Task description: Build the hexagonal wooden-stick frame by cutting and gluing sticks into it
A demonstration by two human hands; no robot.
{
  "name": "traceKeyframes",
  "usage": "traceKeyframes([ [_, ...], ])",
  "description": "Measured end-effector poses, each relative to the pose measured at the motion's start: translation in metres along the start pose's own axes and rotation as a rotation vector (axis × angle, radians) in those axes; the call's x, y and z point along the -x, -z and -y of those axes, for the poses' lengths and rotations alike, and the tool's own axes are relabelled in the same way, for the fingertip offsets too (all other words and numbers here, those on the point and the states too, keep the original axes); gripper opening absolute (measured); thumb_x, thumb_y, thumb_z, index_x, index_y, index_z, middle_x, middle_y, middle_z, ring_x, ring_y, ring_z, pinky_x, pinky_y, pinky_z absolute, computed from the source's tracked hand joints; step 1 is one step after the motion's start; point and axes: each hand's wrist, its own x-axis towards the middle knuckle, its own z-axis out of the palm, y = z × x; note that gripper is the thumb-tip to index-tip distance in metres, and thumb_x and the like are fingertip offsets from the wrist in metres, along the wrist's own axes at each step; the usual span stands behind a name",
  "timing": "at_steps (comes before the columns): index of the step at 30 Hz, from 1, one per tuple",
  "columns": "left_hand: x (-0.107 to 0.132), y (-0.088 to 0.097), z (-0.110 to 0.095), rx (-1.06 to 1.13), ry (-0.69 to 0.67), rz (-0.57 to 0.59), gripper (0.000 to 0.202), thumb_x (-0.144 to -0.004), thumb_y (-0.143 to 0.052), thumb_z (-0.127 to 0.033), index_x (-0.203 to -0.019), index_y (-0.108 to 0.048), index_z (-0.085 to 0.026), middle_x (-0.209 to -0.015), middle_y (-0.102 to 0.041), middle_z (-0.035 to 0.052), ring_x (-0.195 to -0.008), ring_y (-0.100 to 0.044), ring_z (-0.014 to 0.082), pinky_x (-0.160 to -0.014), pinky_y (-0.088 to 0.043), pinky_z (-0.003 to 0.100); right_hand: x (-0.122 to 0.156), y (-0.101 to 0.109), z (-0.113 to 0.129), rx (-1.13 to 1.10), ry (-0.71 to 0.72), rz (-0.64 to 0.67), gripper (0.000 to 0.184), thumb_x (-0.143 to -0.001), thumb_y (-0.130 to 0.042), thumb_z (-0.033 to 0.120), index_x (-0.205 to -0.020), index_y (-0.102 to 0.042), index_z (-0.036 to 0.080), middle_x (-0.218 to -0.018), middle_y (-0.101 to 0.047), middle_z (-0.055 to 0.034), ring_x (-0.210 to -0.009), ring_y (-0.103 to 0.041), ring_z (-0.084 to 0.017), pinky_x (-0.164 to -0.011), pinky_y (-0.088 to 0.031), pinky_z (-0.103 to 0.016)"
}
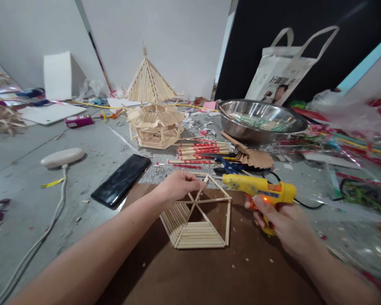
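Observation:
A hexagonal frame of thin wooden sticks (202, 235) lies before me, with spokes meeting at its middle. Rows of sticks fill its lower and lower-left sections, while the right-hand sections are bare. My left hand (180, 186) reaches over the upper left of the frame, thumb and fingers pinched on a stick near the top corner; the fingers partly hide the grip. In my right hand (273, 214) is a yellow hot glue gun (257, 185) with an orange light glowing. Its nozzle points left, close to that top corner and my left fingertips.
Brown board (178, 279) lies under the frame. Behind stand a stick pavilion model (157, 127), red-wrapped sticks (203, 150), blue-handled pliers (228, 166) and a steel basin (260, 131). To the left are a black phone (120, 181) and a white corded device (62, 157).

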Motion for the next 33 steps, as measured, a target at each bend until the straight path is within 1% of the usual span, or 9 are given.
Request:
traceKeyframes([
  [3,0.0002,-0.0001,0.0001,0.008,-0.016,0.016,0.024,-0.057,-0.062,-0.035,-0.055,-0.053,-0.013,-0.039,-0.031,-0.0089,-0.036,-0.019,0.0018,-0.038,-0.011,0.019,-0.0013,-0.0023,0.0003,-0.098,-0.029,0.021,0.03,-0.068,-0.049,0.046,-0.068,-0.052,0.016,-0.048,-0.046,0.003,-0.038,-0.036,-0.006,-0.038,-0.033,-0.022],
  [6,0.0004,-0.0002,-0.0008,0.014,-0.017,0.026,0.023,-0.058,-0.061,-0.034,-0.054,-0.052,-0.013,-0.039,-0.031,-0.0093,-0.036,-0.018,0.0018,-0.038,-0.011,0.019,-0.0013,-0.0026,0.0003,-0.123,-0.039,0.038,0.029,-0.068,-0.049,0.046,-0.069,-0.051,0.017,-0.055,-0.049,0.0021,-0.038,-0.036,-0.006,-0.038,-0.033,-0.022],
  [10,0.001,-0.0004,-0.0022,0.003,-0.016,0.026,0.021,-0.059,-0.061,-0.032,-0.055,-0.053,-0.013,-0.039,-0.031,-0.0094,-0.037,-0.019,0.0019,-0.039,-0.012,0.019,-0.0008,-0.0027,0.0016,-0.139,-0.044,0.022,0.03,-0.068,-0.05,0.046,-0.069,-0.05,0.016,-0.061,-0.052,0.0004,-0.038,-0.036,-0.005,-0.038,-0.033,-0.022],
  [15,0.0018,-0.001,-0.0027,0.011,-0.019,0.039,0.019,-0.06,-0.061,-0.031,-0.056,-0.054,-0.013,-0.038,-0.031,-0.0092,-0.037,-0.018,0.002,-0.039,-0.013,0.019,-0.0015,-0.0034,0.0013,-0.175,-0.039,0.043,0.027,-0.069,-0.051,0.044,-0.071,-0.048,0.017,-0.062,-0.052,0.0011,-0.038,-0.036,-0.004,-0.038,-0.033,-0.021],
  [22,0.002,-0.0013,-0.0024,0.007,-0.034,0.045,0.021,-0.06,-0.061,-0.033,-0.057,-0.055,-0.013,-0.039,-0.032,-0.0089,-0.037,-0.019,0.002,-0.039,-0.014,0.018,-0.0022,-0.0031,0.001,-0.196,-0.042,0.053,0.025,-0.069,-0.052,0.042,-0.071,-0.049,0.018,-0.061,-0.052,0.0021,-0.037,-0.037,-0.004,-0.037,-0.034,-0.02],
  [27,0.0021,-0.0015,-0.0028,0.0,-0.025,0.041,0.019,-0.06,-0.061,-0.03,-0.057,-0.055,-0.012,-0.039,-0.033,-0.009,-0.037,-0.02,0.0017,-0.04,-0.015,0.018,-0.0019,-0.0026,-0.001,-0.201,-0.04,0.046,0.025,-0.068,-0.052,0.042,-0.073,-0.049,0.018,-0.062,-0.053,0.0014,-0.036,-0.037,-0.004,-0.036,-0.034,-0.02],
  [33,0.0022,-0.002,-0.0028,-0.012,-0.017,0.037,0.022,-0.059,-0.062,-0.033,-0.058,-0.055,-0.012,-0.038,-0.032,-0.0089,-0.037,-0.022,0.0021,-0.039,-0.016,0.018,-0.0013,-0.0033,0.0003,-0.197,-0.046,0.035,0.027,-0.068,-0.052,0.044,-0.072,-0.049,0.018,-0.062,-0.053,0.0016,-0.037,-0.037,-0.004,-0.036,-0.034,-0.021],
])
